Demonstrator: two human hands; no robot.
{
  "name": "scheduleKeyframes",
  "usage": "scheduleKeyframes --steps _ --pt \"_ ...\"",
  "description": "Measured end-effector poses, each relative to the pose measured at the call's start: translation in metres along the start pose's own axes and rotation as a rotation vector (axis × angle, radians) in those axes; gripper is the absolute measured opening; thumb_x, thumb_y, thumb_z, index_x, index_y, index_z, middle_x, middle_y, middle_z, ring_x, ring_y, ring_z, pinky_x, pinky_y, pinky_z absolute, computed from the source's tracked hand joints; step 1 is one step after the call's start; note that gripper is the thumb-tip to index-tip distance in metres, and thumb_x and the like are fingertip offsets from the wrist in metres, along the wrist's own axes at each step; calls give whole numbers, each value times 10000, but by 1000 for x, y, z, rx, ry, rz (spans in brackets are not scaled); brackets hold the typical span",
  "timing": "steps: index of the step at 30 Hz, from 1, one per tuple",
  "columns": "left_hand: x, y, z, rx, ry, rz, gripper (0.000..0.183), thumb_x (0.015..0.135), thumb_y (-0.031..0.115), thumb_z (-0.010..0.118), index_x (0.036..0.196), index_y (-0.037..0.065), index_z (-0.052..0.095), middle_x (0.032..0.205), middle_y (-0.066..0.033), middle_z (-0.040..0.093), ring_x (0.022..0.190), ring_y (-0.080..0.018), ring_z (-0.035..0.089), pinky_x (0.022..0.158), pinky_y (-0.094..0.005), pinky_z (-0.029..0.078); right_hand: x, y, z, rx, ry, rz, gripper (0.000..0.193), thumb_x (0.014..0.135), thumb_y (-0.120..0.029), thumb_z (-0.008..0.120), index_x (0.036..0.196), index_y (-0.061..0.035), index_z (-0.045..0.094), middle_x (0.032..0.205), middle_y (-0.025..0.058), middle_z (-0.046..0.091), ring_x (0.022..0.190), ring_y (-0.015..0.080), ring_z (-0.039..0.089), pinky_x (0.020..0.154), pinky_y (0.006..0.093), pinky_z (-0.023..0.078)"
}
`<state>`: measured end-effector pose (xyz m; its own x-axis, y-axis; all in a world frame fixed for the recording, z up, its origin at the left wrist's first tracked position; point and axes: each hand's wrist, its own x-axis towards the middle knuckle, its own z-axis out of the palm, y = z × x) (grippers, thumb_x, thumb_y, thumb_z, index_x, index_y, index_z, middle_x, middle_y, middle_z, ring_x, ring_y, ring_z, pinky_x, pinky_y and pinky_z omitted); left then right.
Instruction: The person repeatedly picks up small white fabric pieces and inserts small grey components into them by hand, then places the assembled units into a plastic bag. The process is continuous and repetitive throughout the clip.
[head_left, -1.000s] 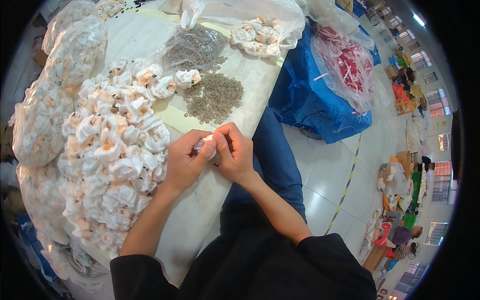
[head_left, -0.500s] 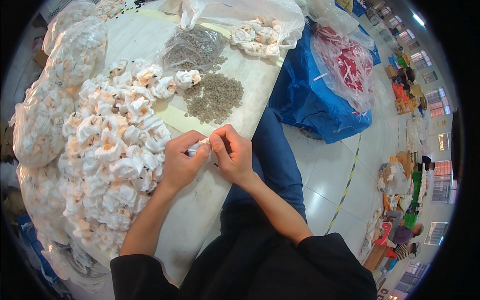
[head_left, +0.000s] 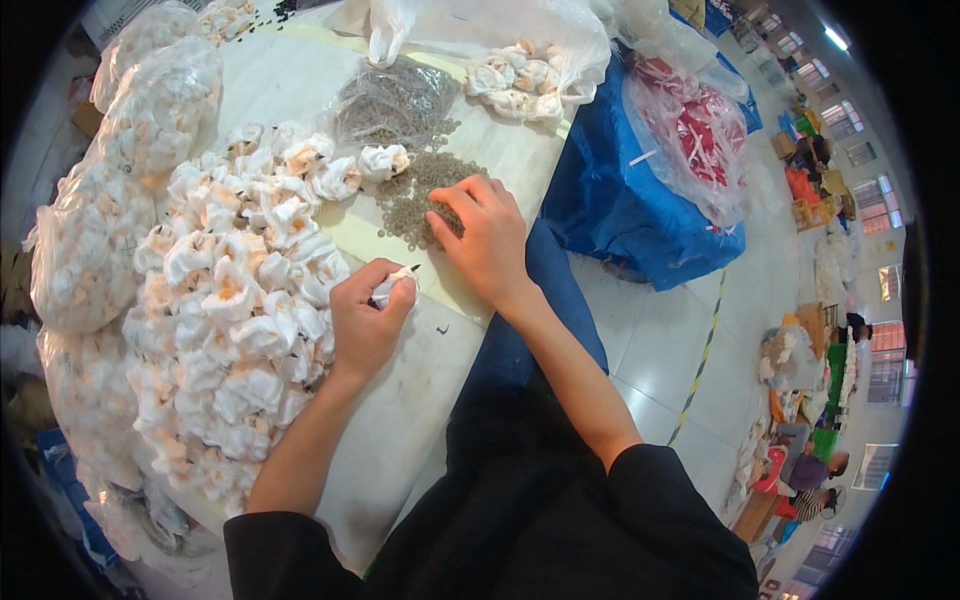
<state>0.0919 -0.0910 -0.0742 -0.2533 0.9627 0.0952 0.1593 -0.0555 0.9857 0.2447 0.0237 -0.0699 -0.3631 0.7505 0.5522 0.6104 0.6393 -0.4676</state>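
My left hand [head_left: 364,322] is closed around a white artificial flower [head_left: 386,291], whose small dark stem tip points up past the thumb. Most of that flower is hidden by the fingers. Over the loose pile of small grey-brown rings [head_left: 412,190] reaches my right hand [head_left: 488,238], thumb and index finger apart, fingertips at the pile's right side. I see nothing held in it. A large heap of white flowers with pale orange centres [head_left: 235,335] lies to the left of my left hand. A single flower [head_left: 383,162] sits at the pile's far edge.
Behind the pile lies a clear bag of rings [head_left: 395,100]. Bags full of flowers [head_left: 80,250] line the left edge. A white plastic bag with flowers [head_left: 515,80] is at the far right corner. Beside the table stands a blue sack [head_left: 640,210] with red material. People work far right.
My right hand has left the flower and moved away from me to the ring pile, its fingers now parted. My left hand stays on the flower, whose dark stem tip now shows.
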Motion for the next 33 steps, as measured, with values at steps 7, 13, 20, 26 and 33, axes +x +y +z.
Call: scheduleKeyframes --steps 7,13,20,26,33 --pt "0 1 1 -56 -12 -11 152 942 116 640 878 -19 666 743 32 597 682 -35 481 599 -235 388 8 9 17 -64 -61 -53 112 848 -174 782 950 -134 761 922 18 638 944 253 579 878 396 454" --pt "0 -2 1 -72 -1 -14 145 938 103 642 882 -28 669 733 24 597 676 -38 483 589 -239 390 5 12 22 -44 -22 -86 82 849 -160 774 917 -122 750 901 22 648 919 258 592 848 399 469" --pt "1 -5 1 -81 13 6 140 925 95 635 887 -34 672 724 12 602 668 -46 489 580 -246 397 1 10 19 -29 -36 -63 81 857 -134 754 934 -113 738 908 39 656 914 269 597 833 401 476" --pt "1 -5 1 -88 -1 10 148 932 105 635 886 -31 671 723 12 601 671 -47 490 583 -253 404 0 9 18 -31 -30 -80 79 859 -114 749 936 -105 731 912 51 657 922 276 597 836 407 476" --pt "0 -3 -1 -64 -27 -15 200 983 175 629 886 4 667 754 46 597 695 -30 480 611 -232 387 -6 0 5 257 19 28 87 869 -54 729 955 -60 717 901 77 666 869 249 615 766 364 520"
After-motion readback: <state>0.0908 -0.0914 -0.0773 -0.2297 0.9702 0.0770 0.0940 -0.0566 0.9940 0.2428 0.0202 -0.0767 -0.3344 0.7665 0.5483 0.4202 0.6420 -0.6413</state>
